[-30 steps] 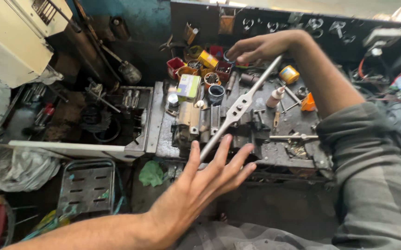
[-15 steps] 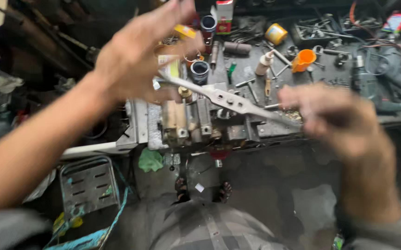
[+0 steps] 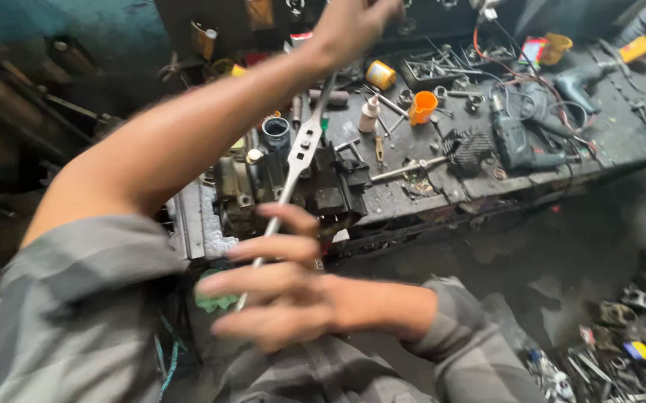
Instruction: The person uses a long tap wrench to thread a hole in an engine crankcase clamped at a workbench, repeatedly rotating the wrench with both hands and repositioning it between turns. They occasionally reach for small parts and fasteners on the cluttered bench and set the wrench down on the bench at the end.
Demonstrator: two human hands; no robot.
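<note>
A long silver tap wrench (image 3: 302,149) stands over a dark vise (image 3: 330,190) at the front of the workbench, its bar running from top centre down toward me. My left hand (image 3: 353,26) is closed around the bar's far end at the top of the view, arm stretched across from the left. My right hand (image 3: 286,291) lies over the near end, blurred. Its fingers are spread and point left, and the bar passes behind them.
The grimy workbench (image 3: 599,160) carries an orange cup (image 3: 421,106), a yellow tin (image 3: 380,75), a white bottle (image 3: 368,113), a power drill (image 3: 517,142), loose bolts and tools. A green rag (image 3: 215,298) hangs below the vise. Scrap parts litter the floor at the bottom right (image 3: 614,351).
The wrench bar has swung clockwise about half a turn. My left hand went from its near end round to the far end; my right hand came from the far end to the near one.
</note>
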